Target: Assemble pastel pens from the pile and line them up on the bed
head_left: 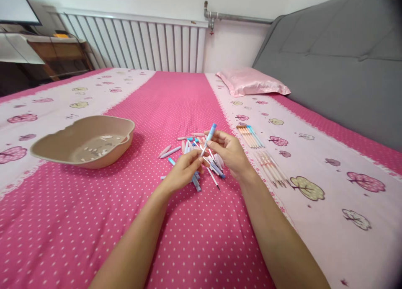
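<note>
Blue barrel point(212, 132), above the far right of the pile point(216, 168), pinched in the right hand point(230, 151); white rod point(204, 150), over the pile's middle, pinched in the left hand point(186, 166). Long axes aligned, slanting toward the pile's far right.

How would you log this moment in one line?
left hand: pinching thin white stick; right hand: gripping blue-ended pen barrel; beneath: loose pen parts; nearby: tan basin, pen rows
</note>
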A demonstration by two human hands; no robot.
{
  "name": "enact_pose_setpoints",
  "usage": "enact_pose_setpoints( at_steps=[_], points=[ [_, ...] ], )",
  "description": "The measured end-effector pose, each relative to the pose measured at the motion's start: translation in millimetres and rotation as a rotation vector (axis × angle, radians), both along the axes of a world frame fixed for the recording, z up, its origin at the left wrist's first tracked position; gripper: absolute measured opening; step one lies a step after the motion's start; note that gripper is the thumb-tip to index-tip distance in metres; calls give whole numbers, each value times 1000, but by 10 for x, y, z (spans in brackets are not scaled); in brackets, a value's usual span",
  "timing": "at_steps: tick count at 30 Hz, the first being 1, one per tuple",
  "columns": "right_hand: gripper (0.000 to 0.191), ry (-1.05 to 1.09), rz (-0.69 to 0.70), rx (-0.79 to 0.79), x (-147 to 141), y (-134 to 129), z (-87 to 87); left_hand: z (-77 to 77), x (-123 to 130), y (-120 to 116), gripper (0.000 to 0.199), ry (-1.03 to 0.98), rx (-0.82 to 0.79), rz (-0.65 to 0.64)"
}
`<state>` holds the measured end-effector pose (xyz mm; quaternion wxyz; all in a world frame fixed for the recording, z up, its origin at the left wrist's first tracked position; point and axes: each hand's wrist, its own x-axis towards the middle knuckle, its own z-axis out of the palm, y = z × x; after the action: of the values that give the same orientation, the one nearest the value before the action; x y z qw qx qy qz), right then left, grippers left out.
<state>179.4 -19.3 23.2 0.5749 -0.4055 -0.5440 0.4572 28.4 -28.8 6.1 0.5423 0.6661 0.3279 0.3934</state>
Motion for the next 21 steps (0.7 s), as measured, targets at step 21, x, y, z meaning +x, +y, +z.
enact_pose_setpoints(
  at_steps=[21],
  points=[
    [27, -58, 169, -59, -4, -35, -14, -27, 6, 22, 33, -94, -71, 20]
  ],
)
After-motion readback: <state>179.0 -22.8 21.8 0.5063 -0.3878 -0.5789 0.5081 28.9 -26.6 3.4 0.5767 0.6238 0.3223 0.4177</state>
